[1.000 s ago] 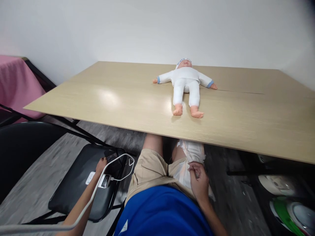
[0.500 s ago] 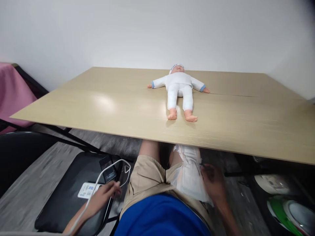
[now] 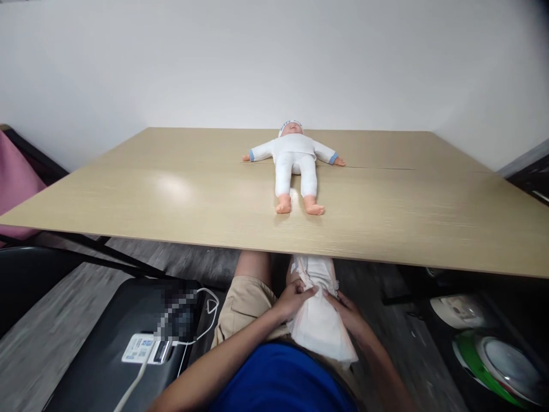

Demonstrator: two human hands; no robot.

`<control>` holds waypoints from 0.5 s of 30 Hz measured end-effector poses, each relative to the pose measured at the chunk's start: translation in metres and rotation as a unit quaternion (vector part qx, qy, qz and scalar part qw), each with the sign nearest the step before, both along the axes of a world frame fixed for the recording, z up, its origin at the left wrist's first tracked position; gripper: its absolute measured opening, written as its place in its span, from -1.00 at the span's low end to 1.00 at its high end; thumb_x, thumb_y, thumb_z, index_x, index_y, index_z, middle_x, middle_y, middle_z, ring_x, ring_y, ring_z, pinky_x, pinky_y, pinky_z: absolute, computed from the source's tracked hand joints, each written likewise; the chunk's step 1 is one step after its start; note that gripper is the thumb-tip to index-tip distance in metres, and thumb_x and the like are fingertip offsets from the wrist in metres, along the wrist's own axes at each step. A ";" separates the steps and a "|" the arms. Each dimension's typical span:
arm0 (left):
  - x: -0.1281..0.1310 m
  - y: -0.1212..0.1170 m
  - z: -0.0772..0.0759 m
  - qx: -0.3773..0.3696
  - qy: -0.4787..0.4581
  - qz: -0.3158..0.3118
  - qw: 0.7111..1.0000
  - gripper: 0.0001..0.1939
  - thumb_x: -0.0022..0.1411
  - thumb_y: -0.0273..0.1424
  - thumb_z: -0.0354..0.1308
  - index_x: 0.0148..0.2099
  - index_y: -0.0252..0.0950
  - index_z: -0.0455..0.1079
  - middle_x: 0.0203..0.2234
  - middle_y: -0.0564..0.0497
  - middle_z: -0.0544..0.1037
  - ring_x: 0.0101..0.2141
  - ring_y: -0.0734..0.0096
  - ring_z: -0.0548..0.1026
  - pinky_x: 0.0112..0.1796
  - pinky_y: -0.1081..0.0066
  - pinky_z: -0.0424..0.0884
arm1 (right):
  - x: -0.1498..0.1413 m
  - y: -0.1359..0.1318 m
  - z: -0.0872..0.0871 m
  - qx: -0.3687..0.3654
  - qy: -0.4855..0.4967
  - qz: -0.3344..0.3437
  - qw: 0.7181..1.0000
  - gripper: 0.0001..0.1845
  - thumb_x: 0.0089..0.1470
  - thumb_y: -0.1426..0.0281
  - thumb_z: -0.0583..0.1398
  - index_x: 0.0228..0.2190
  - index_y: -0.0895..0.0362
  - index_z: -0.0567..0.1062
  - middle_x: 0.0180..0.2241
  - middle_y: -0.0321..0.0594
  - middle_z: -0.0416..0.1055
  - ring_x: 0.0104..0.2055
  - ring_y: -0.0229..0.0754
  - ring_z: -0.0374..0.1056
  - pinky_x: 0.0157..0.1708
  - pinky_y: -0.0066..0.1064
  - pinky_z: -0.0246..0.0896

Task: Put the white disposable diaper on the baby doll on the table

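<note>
A white diaper [image 3: 322, 329] lies spread over my right thigh, its far end reaching under the table edge. My left hand [image 3: 294, 298] grips its left side, thumb on top. On the opposite side my right hand [image 3: 345, 312] holds the diaper's edge, also with the thumb above; the other fingers are partly hidden. Across the table [image 3: 197, 212] a baby doll [image 3: 295, 166] in white clothes with blue cuffs and a white patterned cap lies on its back, arms spread and feet towards me.
To my left stands a black chair seat [image 3: 98, 320] bearing a white labelled card [image 3: 138, 348], a white cable [image 3: 139, 377] and a pixelated object. A pink cloth [image 3: 19, 189] hangs farther left. Below the table at right is a green and white round object [image 3: 484, 366].
My left hand has moved right from beside the chair and taken hold of the diaper. My right hand has shifted inwards onto its edge. The camera view has turned slightly.
</note>
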State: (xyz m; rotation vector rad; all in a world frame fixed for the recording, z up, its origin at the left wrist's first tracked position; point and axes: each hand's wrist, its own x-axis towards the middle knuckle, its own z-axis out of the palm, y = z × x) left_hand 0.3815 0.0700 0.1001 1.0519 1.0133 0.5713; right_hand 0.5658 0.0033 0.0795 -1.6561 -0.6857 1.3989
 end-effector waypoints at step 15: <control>-0.075 -0.053 0.167 0.025 -0.128 0.074 0.989 -0.49 0.25 0.02 0.48 0.11 -0.10 0.51 -0.12 -0.04 0.65 -0.06 0.13 0.59 0.02 0.26 0.51 | -0.081 -0.042 0.202 0.142 -0.094 0.015 0.985 -0.34 0.10 -0.15 0.41 0.03 0.05 0.64 0.01 0.01 0.71 -0.04 0.15 0.68 -0.10 -0.20 0.67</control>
